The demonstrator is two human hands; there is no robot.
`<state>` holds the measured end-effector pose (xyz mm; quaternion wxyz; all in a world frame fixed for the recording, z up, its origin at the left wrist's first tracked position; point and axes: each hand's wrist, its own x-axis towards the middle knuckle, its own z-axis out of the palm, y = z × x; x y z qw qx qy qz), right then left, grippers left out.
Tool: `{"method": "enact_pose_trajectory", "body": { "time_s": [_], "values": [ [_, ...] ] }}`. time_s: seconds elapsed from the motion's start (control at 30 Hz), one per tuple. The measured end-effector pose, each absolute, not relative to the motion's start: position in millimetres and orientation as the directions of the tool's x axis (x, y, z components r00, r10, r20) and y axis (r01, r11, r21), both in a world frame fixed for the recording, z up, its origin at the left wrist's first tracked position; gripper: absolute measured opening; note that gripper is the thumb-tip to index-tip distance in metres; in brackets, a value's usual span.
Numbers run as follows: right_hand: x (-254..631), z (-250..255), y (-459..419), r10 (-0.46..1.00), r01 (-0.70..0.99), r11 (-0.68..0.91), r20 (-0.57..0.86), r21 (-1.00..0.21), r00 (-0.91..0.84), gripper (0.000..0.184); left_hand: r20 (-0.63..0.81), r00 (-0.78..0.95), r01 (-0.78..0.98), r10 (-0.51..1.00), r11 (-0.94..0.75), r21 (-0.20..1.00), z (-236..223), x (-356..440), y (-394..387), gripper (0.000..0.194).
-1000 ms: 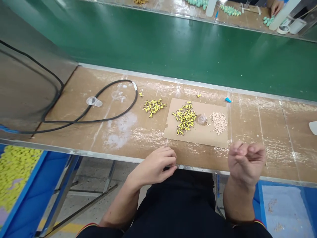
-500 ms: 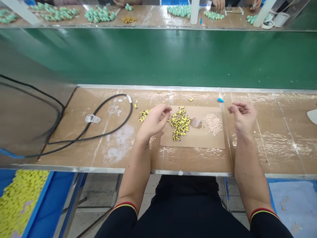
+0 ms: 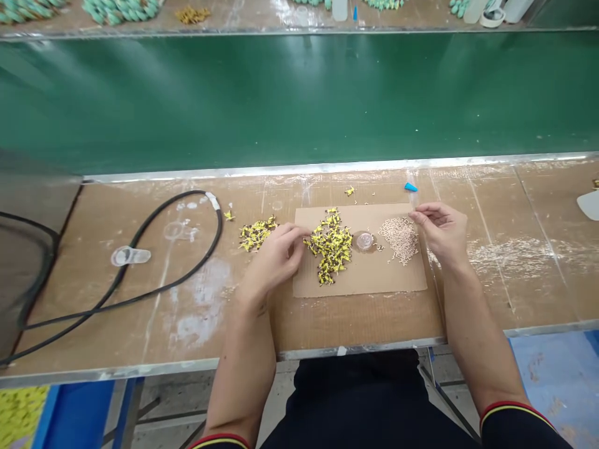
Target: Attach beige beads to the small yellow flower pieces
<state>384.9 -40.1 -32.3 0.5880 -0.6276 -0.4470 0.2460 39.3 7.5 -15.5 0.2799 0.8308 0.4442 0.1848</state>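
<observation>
Fingers of my left hand [image 3: 276,254] curve to the left edge of the yellow-and-black pile [image 3: 332,246], thumb and forefinger slightly apart; I cannot tell whether they touch it. My right hand [image 3: 442,232] has thumb and forefinger together, just beside the pale pieces [image 3: 400,239]; whether one is pinched there I cannot tell. I see the yellow-and-black pile on the left half of the cardboard sheet [image 3: 374,280], its long axis running near to far, its small pieces pointing every way. The sheet lies lengthwise left to right on the bench [image 3: 355,324]. Compared with half a second ago, my left hand has reached the pile's edge, the smaller yellow pile [image 3: 255,236] shows more fully, and my right hand has shifted left to the sheet's far right corner.
</observation>
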Motion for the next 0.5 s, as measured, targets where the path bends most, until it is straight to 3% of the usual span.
{"method": "enact_pose_trajectory", "body": {
  "time_s": [0.17, 0.33, 0.5],
  "values": [
    [378, -26, -47, 0.849, 0.089, 0.122, 0.15, -0.989, 0.506, 0.031, 0.133, 0.552, 0.616, 0.824, -0.509, 0.601, -11, 43, 0, 0.028],
    [372, -15, -52, 0.853, -0.016, 0.288, 0.249, -0.957, 0.458, 0.041, 0.192, 0.554, 0.595, 0.81, -0.546, 0.59, -12, 43, 0, 0.025],
    [370, -7, -61, 0.887, -0.059, 0.294, 0.249, -0.954, 0.39, 0.035, 0.285, 0.544, 0.566, 0.789, -0.596, 0.57, -15, 41, 1, 0.02]
  ]
}}
